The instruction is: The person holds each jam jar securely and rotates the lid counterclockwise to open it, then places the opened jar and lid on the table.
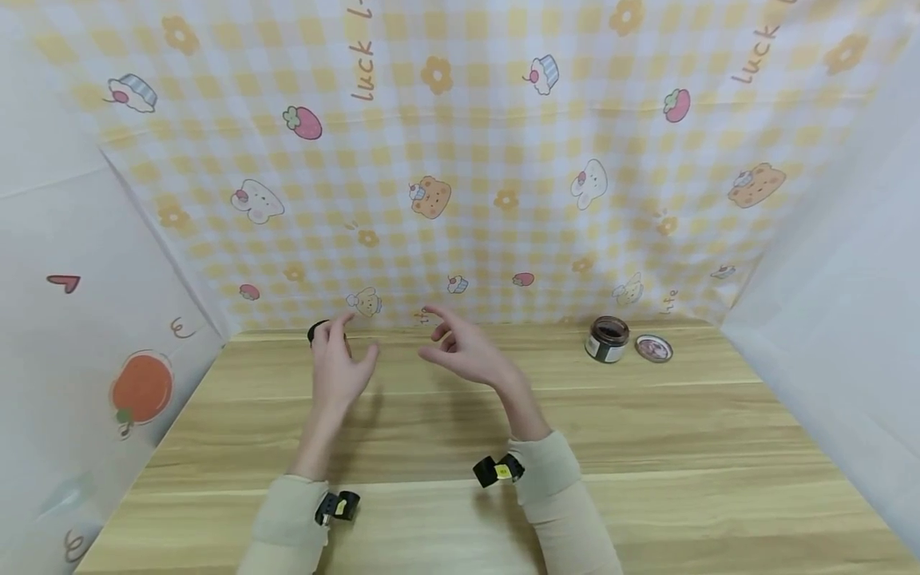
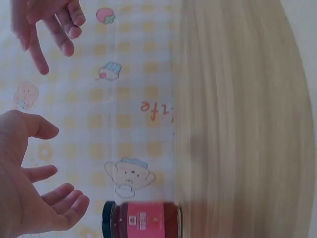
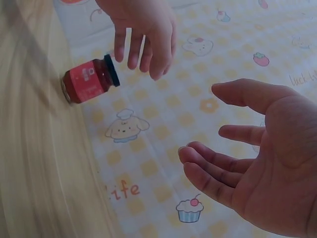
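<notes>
My left hand (image 1: 339,369) hovers near a closed jar with a pink-red label (image 2: 146,219) and a dark lid (image 3: 112,71). The jar stands upright at the back left of the wooden table, mostly hidden behind that hand in the head view. In both wrist views a gap shows between the left fingers and the jar. To the right, my right hand (image 1: 469,350) is raised over the table with loosely bent fingers, holding nothing. The two hands are apart, thumbs toward each other.
At the back right of the table (image 1: 683,447) stands an uncovered dark jar (image 1: 607,342). A round lid (image 1: 654,348) lies beside it, inner side up. A yellow checked cloth (image 1: 474,144) hangs along the back edge, with white walls at both sides.
</notes>
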Motion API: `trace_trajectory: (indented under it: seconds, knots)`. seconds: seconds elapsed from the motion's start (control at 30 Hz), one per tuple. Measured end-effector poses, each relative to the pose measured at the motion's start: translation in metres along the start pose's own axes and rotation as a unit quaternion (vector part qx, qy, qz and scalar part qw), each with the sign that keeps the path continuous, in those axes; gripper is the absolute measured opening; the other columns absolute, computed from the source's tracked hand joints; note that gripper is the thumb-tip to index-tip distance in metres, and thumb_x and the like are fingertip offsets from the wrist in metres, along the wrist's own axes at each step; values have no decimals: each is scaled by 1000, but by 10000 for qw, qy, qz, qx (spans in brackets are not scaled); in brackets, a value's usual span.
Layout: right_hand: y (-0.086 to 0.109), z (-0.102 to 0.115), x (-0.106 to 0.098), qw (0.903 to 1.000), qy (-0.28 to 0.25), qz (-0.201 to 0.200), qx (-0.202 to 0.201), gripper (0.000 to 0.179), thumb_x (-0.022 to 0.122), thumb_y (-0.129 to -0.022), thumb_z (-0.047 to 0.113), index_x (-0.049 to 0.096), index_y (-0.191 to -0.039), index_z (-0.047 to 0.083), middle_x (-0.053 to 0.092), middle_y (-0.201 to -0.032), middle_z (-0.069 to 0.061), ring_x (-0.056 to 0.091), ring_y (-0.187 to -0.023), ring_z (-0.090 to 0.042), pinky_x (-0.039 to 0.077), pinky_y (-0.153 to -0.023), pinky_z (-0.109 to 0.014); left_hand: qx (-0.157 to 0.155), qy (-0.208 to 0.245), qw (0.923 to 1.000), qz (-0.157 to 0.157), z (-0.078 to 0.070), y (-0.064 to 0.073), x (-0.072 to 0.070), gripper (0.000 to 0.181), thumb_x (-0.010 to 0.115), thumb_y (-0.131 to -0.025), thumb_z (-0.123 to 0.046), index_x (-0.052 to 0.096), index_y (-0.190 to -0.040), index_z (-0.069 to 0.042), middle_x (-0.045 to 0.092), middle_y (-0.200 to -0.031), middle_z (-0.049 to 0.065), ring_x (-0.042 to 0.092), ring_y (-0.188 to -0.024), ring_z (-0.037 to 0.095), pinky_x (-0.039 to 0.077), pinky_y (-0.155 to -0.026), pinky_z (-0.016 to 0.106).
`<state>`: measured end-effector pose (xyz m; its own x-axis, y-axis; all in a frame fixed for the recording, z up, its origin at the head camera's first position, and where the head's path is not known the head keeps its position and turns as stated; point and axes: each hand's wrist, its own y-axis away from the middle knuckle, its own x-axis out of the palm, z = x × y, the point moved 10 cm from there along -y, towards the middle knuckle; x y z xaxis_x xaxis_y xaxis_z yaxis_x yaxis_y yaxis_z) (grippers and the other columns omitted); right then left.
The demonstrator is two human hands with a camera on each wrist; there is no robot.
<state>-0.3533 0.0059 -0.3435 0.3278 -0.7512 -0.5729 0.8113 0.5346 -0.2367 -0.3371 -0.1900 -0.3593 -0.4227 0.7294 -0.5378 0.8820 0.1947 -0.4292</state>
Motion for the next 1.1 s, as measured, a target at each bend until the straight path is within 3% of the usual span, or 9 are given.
trace_trajectory:
  seconds: [0.1, 0.27, 0.5, 0.8, 1.1]
  knots:
    - [-3, 5, 5, 9999, -24, 50, -89, 70, 70, -96, 25, 36, -155, 10, 60, -114, -12, 64, -89, -18, 53, -80, -30, -65, 61, 9999, -59, 6, -2, -6, 62, 70, -88, -11, 46, -144, 3, 40, -135, 28, 45, -102, 37, 45, -77, 47]
    - [-8, 10, 13, 9995, -58, 144, -285, 69, 70, -96, 21, 37, -154, 5, 58, -115, -15, 64, -87, -20, 54, -79, -27, -159, 198, 9992, -320, 15, -5, -15, 62, 69, -86, -11, 47, -143, 3, 40, -135, 28, 43, -117, 42, 44, -92, 57]
    - [-20, 4, 28, 9989, 24, 466, -76, 67, 67, -98, 24, 37, -155, 7, 59, -117, -16, 64, -89, -17, 53, -76, -28, -365, 146, 9979, -518, 31, -8, -24, 63, 69, -86, -11, 47, -143, 2, 37, -138, 30, 40, -124, 45, 42, -99, 61]
    - [-42, 3, 46, 9960, 447, 774, -93, 64, 65, -99, 27, 39, -154, 9, 61, -122, -18, 64, -94, -16, 53, -78, -28, -763, 152, 9963, -374, 51, -8, -28, 67, 68, -89, -16, 41, -148, 1, 32, -144, 30, 37, -130, 46, 37, -104, 62]
    - [-58, 10, 56, 9921, 823, 942, -89, 64, 65, -99, 31, 39, -155, 11, 61, -122, -12, 65, -95, -15, 53, -78, -27, -1188, 348, 9923, 94, 70, -11, -19, 82, 68, -89, -18, 25, -158, -2, 27, -152, 32, 26, -140, 48, 28, -111, 62]
